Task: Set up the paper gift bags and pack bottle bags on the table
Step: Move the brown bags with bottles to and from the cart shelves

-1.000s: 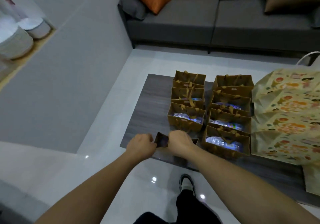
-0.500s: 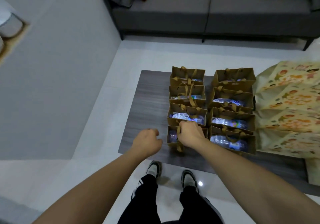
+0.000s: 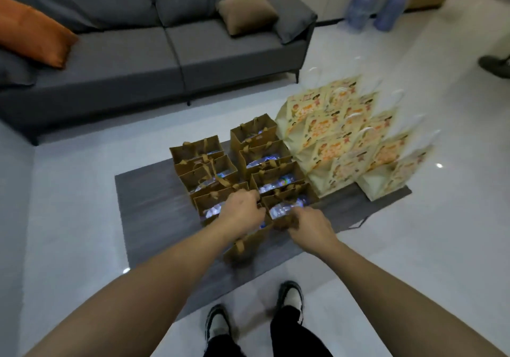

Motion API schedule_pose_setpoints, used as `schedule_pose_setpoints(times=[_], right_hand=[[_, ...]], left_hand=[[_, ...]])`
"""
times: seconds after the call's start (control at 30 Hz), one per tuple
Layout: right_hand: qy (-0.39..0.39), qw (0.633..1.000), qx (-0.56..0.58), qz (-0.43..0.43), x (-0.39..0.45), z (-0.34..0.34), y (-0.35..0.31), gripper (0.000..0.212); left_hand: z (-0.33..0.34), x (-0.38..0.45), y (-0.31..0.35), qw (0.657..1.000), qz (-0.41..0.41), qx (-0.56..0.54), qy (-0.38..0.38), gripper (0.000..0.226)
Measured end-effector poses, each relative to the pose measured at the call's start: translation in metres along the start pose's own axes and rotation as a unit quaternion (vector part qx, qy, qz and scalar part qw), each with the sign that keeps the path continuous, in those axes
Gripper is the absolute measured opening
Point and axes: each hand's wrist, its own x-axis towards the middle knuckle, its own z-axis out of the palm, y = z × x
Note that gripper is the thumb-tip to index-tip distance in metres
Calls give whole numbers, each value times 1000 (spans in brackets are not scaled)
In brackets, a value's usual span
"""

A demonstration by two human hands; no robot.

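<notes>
Head view, motion-blurred. Left hand (image 3: 242,210) and right hand (image 3: 310,225) meet over the nearest brown paper bag (image 3: 248,242), which stands at the near edge of the dark grey table (image 3: 154,207). Left hand: fingers curled down at the bag's top rim, by the look gripping it; the contact itself is hidden beneath the hand. Right hand: fingers curled at the bag's right upper edge, touching it; cannot tell if it pinches paper or handle. The bag lies directly under and between both hands, its front face below the left wrist. Behind it, two rows of brown bags (image 3: 265,161) with shiny contents. Right of those, patterned cream gift bags (image 3: 347,147) stand overlapping.
</notes>
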Motion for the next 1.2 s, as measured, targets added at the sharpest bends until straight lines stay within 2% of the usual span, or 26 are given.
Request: schedule_pose_setpoints(times=[0.23,0.33,0.53,0.73,0.97,1.2], right_hand=[[70,977,96,178,-102,2,111,47],[106,955,133,241,-146,2,155,56],[169,897,201,355,-254,18,261,60],[209,827,259,454,-372,46,373,61],[214,757,296,542,-489,75,470,62],[217,688,331,608,-534,90,541,63]], left_hand=[[59,-1,125,972,190,113,-79,33],[87,-12,186,947,267,145,-102,34],[170,-57,321,882,393,216,-142,44],[273,-126,440,810,473,279,-206,50],[388,-211,561,741,550,282,-261,49],[478,-244,643,676,600,293,-311,49]])
